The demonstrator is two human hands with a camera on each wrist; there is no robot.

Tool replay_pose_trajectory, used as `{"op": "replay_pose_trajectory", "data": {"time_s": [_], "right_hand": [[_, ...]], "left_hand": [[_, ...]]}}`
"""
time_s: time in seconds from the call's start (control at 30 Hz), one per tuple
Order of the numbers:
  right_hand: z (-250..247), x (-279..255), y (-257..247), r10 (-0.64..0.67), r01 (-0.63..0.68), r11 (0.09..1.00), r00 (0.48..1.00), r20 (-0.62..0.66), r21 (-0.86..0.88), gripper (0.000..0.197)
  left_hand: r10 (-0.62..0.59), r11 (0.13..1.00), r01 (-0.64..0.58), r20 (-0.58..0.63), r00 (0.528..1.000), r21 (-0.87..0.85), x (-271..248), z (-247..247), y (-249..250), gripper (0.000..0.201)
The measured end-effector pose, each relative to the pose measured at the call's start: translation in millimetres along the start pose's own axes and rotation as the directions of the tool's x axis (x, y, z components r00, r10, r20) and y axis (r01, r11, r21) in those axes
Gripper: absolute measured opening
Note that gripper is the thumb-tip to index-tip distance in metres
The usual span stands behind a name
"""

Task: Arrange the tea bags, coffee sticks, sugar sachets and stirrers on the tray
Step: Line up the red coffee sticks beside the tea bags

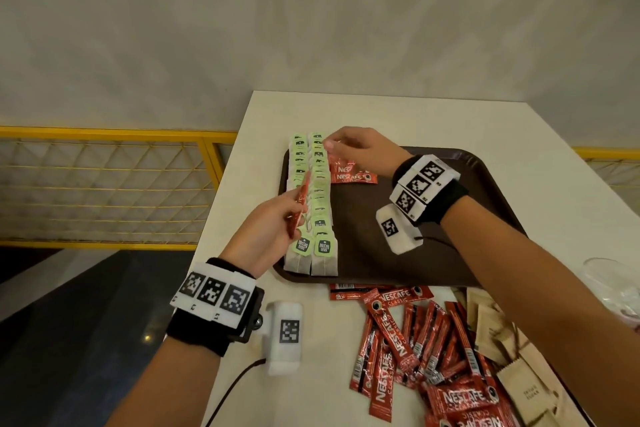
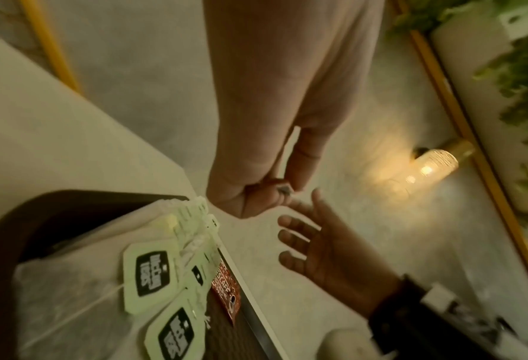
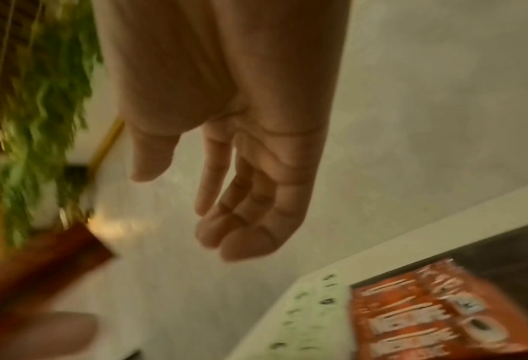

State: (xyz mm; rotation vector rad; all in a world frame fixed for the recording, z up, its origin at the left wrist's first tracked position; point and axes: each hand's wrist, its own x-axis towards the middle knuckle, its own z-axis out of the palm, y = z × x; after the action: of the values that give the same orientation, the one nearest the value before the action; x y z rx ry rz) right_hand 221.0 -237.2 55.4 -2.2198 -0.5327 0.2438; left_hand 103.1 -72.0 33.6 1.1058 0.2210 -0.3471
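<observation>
The head camera sits high up and looks down and forward at the tray (image 1: pixel 485 163) on the white table (image 1: pixel 433 114) — both hands fit in its picture. The left wrist camera looks along the left hand (image 2: pixel 281 121), very near its fingers (image 2: pixel 299 165), with the tea bags (image 2: pixel 151 272) below them. The right wrist camera looks along the right hand (image 3: pixel 241 121), very near too — and blurry. All three views share the tea bags and the coffee sticks (image 3: pixel 425 314) lying on the tray.

Before you: a white table (image 1: pixel 450 121) against a pale mottled wall (image 1: pixel 311 10); yellow railing (image 1: pixel 104 184) to your left, lit lamp (image 2: pixel 435 165), green foliage (image 2: pixel 518 73).
</observation>
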Motion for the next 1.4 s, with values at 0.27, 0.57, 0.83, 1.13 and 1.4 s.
{"op": "replay_pose_trajectory", "data": {"time_s": [0.27,0.57,0.83,1.13,1.4], "right_hand": [[-5.2,-37.5,-9.2,-0.025,-0.072,0.914,0.972,0.232,0.398,0.009],[-13.7,-36.5,-16.6,-0.026,0.045,0.997,0.96,0.278,-0.061,0.018],[-32.8,4.4,44.1,0.218,-0.213,0.908,0.975,-0.027,-0.36,0.021],[-7.3,38.2,74.3,0.293,-0.238,0.845,0.955,0.041,-0.478,0.018],[-1.5,47.6,78.1,0.25,-0.216,0.826,0.968,-0.005,-0.52,0.015]], "left_hand": [[0.274,0.893,-0.226,-0.075,0.959,0.388,6.1,-4.0,-0.1,0.028],[0.355,0.745,-0.307,0.037,0.934,0.592,19.2,3.9,17.8,0.027],[0.267,0.789,-0.039,-0.286,0.92,0.613,43.4,-42.5,31.2,0.039],[0.038,0.698,0.226,-0.351,0.936,0.679,63.2,-65.4,13.7,0.037],[-0.071,0.731,0.267,-0.319,0.945,0.628,69.2,-69.2,9.0,0.037]]}}
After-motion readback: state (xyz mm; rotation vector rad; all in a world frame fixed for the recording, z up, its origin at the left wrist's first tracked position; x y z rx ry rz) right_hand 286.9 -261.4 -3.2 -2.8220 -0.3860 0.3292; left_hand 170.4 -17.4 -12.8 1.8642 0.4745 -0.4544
